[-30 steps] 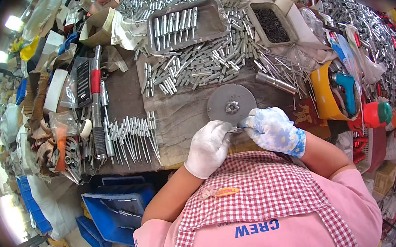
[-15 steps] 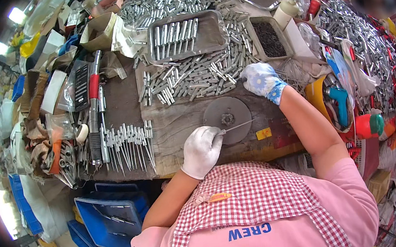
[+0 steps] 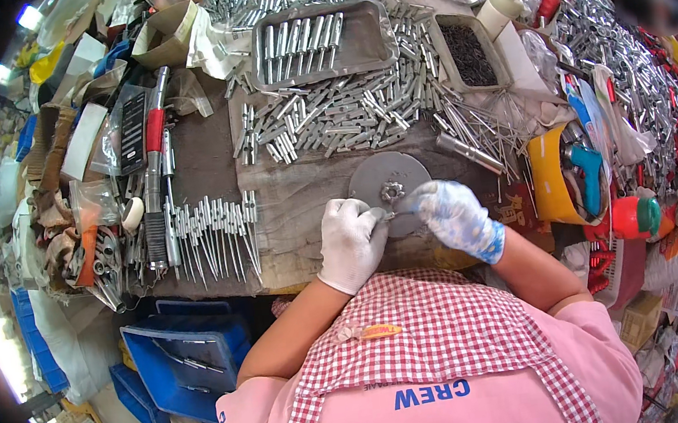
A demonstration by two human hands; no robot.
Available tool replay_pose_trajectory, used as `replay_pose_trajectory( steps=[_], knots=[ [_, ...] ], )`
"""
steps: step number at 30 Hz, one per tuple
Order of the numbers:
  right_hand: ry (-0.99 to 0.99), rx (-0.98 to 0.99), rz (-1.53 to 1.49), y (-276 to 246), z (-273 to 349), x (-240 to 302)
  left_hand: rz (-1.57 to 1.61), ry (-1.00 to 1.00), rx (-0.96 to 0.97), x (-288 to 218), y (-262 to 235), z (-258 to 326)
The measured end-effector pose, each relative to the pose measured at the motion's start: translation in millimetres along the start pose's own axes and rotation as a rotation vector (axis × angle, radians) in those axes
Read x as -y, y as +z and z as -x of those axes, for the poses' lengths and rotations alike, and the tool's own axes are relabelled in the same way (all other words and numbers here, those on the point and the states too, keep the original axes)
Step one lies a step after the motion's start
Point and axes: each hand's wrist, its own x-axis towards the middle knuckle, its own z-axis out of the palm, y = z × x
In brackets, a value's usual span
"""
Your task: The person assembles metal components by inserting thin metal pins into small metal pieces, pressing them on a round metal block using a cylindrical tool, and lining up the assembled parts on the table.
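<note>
My left hand [image 3: 352, 243], in a white glove, is pinched around a thin metal rod; only a short bit of the metal rod [image 3: 390, 215] shows past the fingertips. Close beside it, my right hand [image 3: 457, 217], in a white glove with blue flower print, has its fingers curled together at the rod's end. Motion blurs those fingertips, and what they hold is hidden. Just beyond both hands lies a grey round disc [image 3: 372, 176] with a metal hub [image 3: 392, 191] at its centre.
Loose metal sleeves [image 3: 338, 121] are heaped behind the disc, below a metal tray [image 3: 366, 39] with a row of them. Rods with sleeves [image 3: 212, 225] lie at left. A bin of dark small parts [image 3: 467, 53], a metal tube [image 3: 469, 154] and a yellow holder [image 3: 552, 181] are at right.
My right hand has come back from the edge of the sleeve heap to meet my left hand over the disc's near edge. The rod's long thin shaft, visible before, is now mostly hidden.
</note>
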Motion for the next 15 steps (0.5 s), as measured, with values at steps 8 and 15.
replay_pose_trajectory(
  steps=[8, 15],
  knots=[
    [-0.058, 0.03, 0.474, 24.6, -3.9, -1.2, 0.019, -0.017, 0.017, 1.4, -2.0, 1.1],
    [-0.062, 0.208, 0.701, 18.5, -19.8, 19.7, 0.02, -0.038, 0.048, -0.9, -3.3, -0.4]
  ],
)
